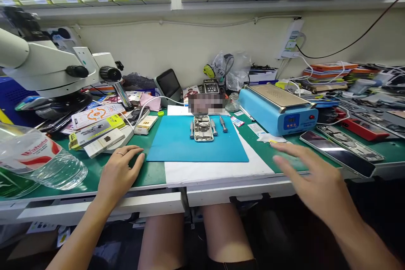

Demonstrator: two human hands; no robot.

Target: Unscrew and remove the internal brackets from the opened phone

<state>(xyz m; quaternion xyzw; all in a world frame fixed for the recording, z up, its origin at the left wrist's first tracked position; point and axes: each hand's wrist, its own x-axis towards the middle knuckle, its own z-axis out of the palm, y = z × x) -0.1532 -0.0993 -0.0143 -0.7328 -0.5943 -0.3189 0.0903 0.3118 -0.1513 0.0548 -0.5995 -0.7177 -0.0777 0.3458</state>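
Observation:
My left hand (122, 173) lies on the green bench mat (152, 175), left of the blue work mat (171, 145), fingers loosely apart and holding nothing. My right hand (316, 177) hovers over the bench's front edge on the right, slightly blurred, fingers stretched out and nothing in them. Nearest to it are a dark-screened phone (337, 152) and a small white scrap (271, 138). On the blue mat sits an opened phone body (203, 128) with its insides showing. Small grey screwdrivers stand beside it: one at its left (191, 130), another at its right (214, 127), a third farther right (223, 124).
A microscope (50, 67) and a large water bottle (60, 164) occupy the left. Small boxes (104, 141) lie behind my left hand. To the right are a blue heating machine (275, 109), a stripped phone frame (351, 143) and a red device (363, 128). Drawers (145, 204) jut out in front.

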